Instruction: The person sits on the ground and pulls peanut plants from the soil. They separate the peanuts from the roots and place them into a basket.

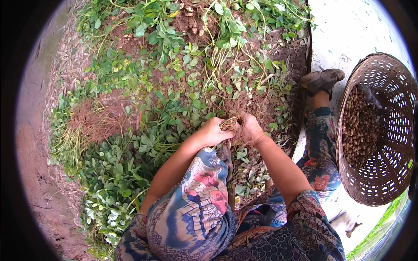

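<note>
My left hand (214,132) is closed around the stems of a pulled-up peanut plant, whose leafy green tops (160,140) trail off to the left beneath my forearm. Against its tangled brown roots (236,129) my right hand (250,129) has its fingers closed; whether a peanut pod lies between them cannot be seen. Both hands are close together just beyond my raised knee. A woven basket (388,156) stands to the right, partly filled with peanuts in the shell (359,130).
Uprooted peanut plants with pods (194,27) lie on the soil ahead. Another bunch with exposed roots (89,120) is at the left. My shoe (321,80) rests near the edge of a pale concrete strip (343,29). Part of an animal (346,222) shows below the basket.
</note>
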Demonstrator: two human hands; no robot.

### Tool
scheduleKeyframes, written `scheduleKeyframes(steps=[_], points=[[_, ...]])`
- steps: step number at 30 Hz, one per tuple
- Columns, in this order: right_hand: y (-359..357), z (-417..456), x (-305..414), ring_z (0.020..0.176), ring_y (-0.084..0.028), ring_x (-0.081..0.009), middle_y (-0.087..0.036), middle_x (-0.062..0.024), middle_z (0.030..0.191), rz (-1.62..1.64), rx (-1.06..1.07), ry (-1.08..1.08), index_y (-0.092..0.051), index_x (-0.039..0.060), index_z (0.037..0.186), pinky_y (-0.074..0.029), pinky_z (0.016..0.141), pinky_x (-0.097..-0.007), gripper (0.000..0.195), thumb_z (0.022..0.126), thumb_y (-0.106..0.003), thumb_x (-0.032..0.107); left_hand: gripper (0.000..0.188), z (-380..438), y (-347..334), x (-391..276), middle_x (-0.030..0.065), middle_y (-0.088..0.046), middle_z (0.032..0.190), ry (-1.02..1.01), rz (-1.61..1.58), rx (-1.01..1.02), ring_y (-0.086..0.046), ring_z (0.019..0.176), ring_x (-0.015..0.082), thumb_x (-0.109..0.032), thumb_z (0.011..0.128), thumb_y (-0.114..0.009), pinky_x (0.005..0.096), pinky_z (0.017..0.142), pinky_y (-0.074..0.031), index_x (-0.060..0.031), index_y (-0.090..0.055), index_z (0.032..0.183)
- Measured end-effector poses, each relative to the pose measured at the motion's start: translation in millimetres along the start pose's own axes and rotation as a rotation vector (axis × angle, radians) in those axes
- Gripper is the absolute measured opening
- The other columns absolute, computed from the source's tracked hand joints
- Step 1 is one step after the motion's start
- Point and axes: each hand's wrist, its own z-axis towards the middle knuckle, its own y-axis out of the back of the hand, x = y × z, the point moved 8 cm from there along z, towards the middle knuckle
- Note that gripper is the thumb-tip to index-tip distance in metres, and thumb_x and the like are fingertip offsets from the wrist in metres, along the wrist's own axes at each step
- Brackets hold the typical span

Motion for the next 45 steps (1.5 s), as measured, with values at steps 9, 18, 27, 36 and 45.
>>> scheduleKeyframes(steps=[9,18,27,36,45], points=[[67,-5,-94,0.058,-0.058,-0.011,-0.061,-0.0071,0.075,0.596,-0.368,-0.399,-0.056,0.0032,0.097,-0.045,0.047,-0.0237,0.026,0.093,-0.047,0.027,0.036,-7,0,-22,0.0103,-0.069,0.09,0.084,-0.432,-0.046,-0.066,0.077,0.0183,-0.02,0.081,-0.068,0.0342,0.075,-0.054,-0.0013,-0.062,0.111],[15,-44,-3,0.07,-0.055,-0.011,-0.063,-0.0042,0.092,0.365,-0.103,-0.282,-0.058,0.0018,0.103,-0.047,0.067,-0.0258,0.058,0.083,-0.06,0.056,0.028,6,-3,26,0.0082,-0.066,0.091,0.235,-0.607,-0.043,-0.064,0.079,0.0161,-0.018,0.088,-0.062,0.0289,0.069,-0.052,0.0003,-0.059,0.109],[-9,-71,24,0.047,-0.045,-0.0082,-0.05,0.0009,0.055,0.642,0.341,-0.345,-0.055,0.0081,0.068,-0.033,0.042,-0.024,0.037,0.089,-0.058,0.039,0.017,-6,-27,16,0.0046,-0.064,0.078,0.474,-0.695,-0.027,-0.058,0.056,0.0091,-0.015,0.09,-0.06,0.0224,0.045,-0.045,-0.0015,-0.062,0.1],[-13,-80,-8,0.062,-0.053,-0.007,-0.062,-0.0021,0.084,0.586,0.119,-0.494,-0.054,0.0062,0.107,-0.04,0.048,-0.0208,0.054,0.083,-0.06,0.054,0.019,-7,-3,40,0.0061,-0.065,0.076,0.415,-0.689,-0.144,-0.06,0.06,0.0125,-0.02,0.09,-0.061,0.0283,0.055,-0.05,-0.0013,-0.063,0.096],[-9,-60,12,0.077,-0.062,-0.0193,-0.067,-0.0136,0.09,0.086,-0.061,-0.245,-0.06,-0.0019,0.104,-0.05,0.073,-0.0325,0.035,0.083,-0.068,0.025,0.033,-4,-15,53,0.0105,-0.067,0.097,0.363,-0.474,0.005,-0.064,0.081,0.016,-0.02,0.082,-0.07,0.0285,0.077,-0.052,0.0013,-0.063,0.107]])
